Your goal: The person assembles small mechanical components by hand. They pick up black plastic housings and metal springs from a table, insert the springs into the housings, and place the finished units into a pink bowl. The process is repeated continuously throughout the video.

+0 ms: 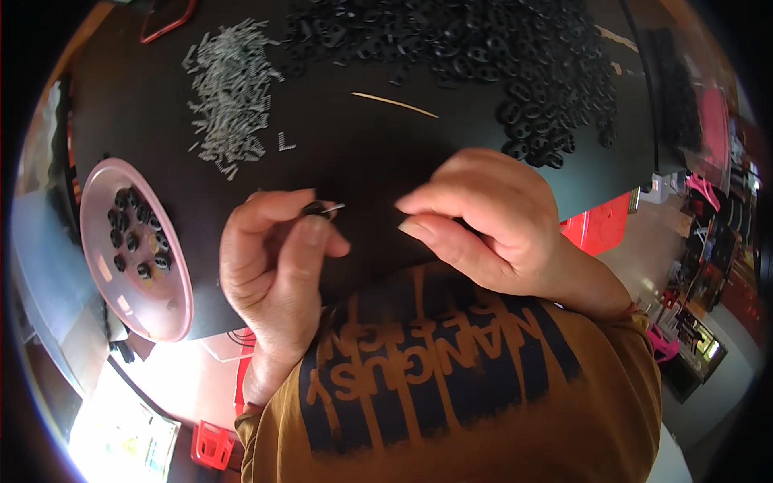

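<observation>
Thumb and forefinger of my left hand (278, 262) pinch a small black plastic cord-lock piece (316, 208). A thin metal spring (335, 207) sticks out of it to the right. My right hand (491, 217) hovers to the right of this piece, apart from it. Its thumb and forefinger tips point left with a small gap between them, and nothing shows there; the other fingers are curled. Beyond my left hand lies a heap of small metal springs (233, 97), with a few loose springs (286, 142) at its near side.
A large heap of black plastic pieces (451, 40) spreads across the far side of the dark table (338, 153). A thin wooden stick (394, 105) lies before it. At the left, a pink plate (149, 310) holds several black pieces. A red-edged object (167, 20) lies far left.
</observation>
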Demonstrator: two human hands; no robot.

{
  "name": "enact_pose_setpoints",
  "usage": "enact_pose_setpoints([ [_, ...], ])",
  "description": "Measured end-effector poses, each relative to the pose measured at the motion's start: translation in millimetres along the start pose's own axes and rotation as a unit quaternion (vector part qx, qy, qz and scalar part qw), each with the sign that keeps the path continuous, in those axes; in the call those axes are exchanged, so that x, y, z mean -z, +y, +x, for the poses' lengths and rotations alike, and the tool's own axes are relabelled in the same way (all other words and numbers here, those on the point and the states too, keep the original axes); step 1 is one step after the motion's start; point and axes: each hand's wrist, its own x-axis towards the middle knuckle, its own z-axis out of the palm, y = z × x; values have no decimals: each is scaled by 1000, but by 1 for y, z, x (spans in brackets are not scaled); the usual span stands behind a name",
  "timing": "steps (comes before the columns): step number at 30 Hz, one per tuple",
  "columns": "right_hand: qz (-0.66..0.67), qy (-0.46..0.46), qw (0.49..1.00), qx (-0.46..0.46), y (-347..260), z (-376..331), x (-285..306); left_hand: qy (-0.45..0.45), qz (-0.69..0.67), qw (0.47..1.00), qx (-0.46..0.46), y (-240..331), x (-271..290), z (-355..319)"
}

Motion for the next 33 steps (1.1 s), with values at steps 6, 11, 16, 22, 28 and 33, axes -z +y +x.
enact_pose_setpoints([
  [6,-160,87,983,-37,2,-49,34,-7,-40,999,-2,-1,-3,4],
  [11,-284,107,952,-48,18,-42,58,-39,-17,999,7,0,-5,6],
  [16,-328,-2,944,-30,33,-17,76,-34,4,999,5,0,-7,4],
  [22,-339,-89,935,-50,37,-4,82,-24,2,1000,3,-1,-7,4],
  [28,-336,-126,932,-47,29,18,79,-33,7,999,18,2,-8,5],
  [33,-303,-112,944,-64,30,20,72,-29,10,999,32,2,-5,5],
])
